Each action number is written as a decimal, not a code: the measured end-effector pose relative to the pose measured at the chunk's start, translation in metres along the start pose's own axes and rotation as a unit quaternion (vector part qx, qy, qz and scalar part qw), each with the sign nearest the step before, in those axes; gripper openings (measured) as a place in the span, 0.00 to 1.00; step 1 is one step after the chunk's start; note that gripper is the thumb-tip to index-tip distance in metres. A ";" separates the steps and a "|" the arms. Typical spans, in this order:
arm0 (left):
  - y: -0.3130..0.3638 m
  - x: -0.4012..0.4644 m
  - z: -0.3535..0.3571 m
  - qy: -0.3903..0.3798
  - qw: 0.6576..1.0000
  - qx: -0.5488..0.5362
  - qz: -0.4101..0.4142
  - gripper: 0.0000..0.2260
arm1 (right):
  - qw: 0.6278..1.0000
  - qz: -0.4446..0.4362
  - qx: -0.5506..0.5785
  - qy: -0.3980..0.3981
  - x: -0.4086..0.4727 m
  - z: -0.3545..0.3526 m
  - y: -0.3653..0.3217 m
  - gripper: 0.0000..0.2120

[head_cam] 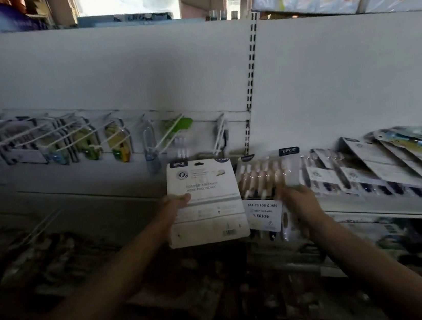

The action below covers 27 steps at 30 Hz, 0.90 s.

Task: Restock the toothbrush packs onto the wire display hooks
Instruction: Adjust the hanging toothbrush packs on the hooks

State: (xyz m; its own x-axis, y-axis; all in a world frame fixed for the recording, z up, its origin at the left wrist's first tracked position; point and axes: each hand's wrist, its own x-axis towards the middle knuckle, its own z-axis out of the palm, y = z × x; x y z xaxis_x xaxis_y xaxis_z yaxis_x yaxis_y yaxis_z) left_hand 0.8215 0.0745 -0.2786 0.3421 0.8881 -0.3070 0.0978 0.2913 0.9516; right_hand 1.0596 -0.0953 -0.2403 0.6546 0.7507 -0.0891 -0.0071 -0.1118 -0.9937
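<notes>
My left hand grips a white toothbrush pack by its left edge, printed back facing me, hang-hole at the top. My right hand holds a second pack front side out, with a row of brushes and a "caring for gums" label. Both packs sit just below the white wire hooks; an empty hook juts out right above them. Another hook to its left carries a green pack.
More hooks with hung packs run along the white back panel to the left. A pile of toothbrush packs lies on the shelf at right. Dark goods fill the lower shelves below my arms.
</notes>
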 end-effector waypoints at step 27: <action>-0.008 0.019 -0.459 0.174 0.978 -0.044 0.105 0.12 | 0.954 0.018 -0.103 -0.281 -0.035 0.462 0.001 0.05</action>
State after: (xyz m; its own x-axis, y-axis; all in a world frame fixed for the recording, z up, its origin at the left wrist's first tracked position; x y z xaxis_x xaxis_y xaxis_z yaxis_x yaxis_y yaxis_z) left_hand 0.3979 0.2524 -0.2981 0.0055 0.9944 -0.1060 -0.0260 0.1061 0.9940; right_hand 0.6875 0.1791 -0.2699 0.1486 0.9678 -0.2033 0.1649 -0.2269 -0.9599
